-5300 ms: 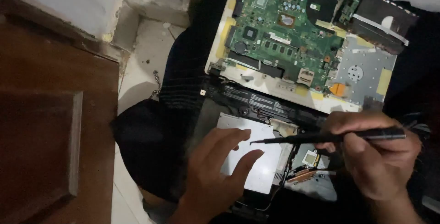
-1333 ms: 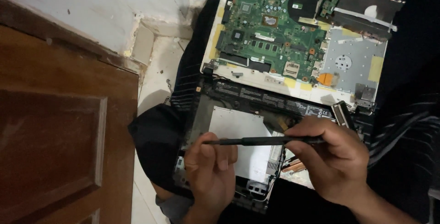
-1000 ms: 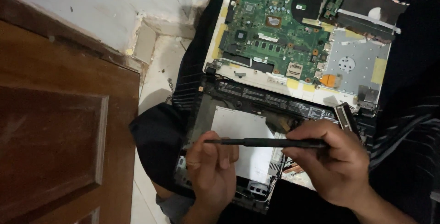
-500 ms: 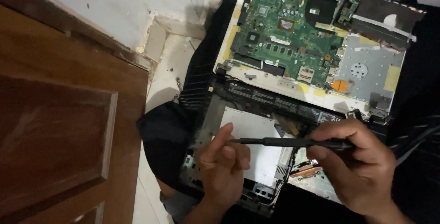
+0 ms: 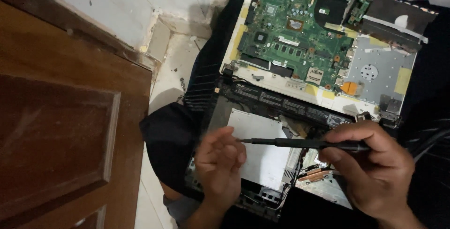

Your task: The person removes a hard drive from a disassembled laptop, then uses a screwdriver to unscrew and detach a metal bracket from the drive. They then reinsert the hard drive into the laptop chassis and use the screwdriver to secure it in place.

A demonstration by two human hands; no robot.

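Observation:
My right hand (image 5: 375, 168) grips a slim black screwdriver (image 5: 300, 143) that lies level, its tip pointing left at the fingers of my left hand (image 5: 219, 163). The left hand's fingers are curled together at the tip, over the left side of an opened laptop base (image 5: 262, 163) with a pale metal plate inside; whether they pinch something small I cannot tell. Beyond it lies a second opened laptop shell (image 5: 375, 77) with a green circuit board (image 5: 295, 27) exposed.
A brown wooden door (image 5: 61, 121) fills the left side. A white wall and cracked pale floor corner (image 5: 161, 46) sit at the top left. Dark cloth (image 5: 168, 135) lies under the laptop parts. Copper heat pipes (image 5: 314, 175) show beside my right hand.
The view shifted slightly. My left hand's fingers stay at the screwdriver tip, and my right hand keeps the tool level over the laptop base.

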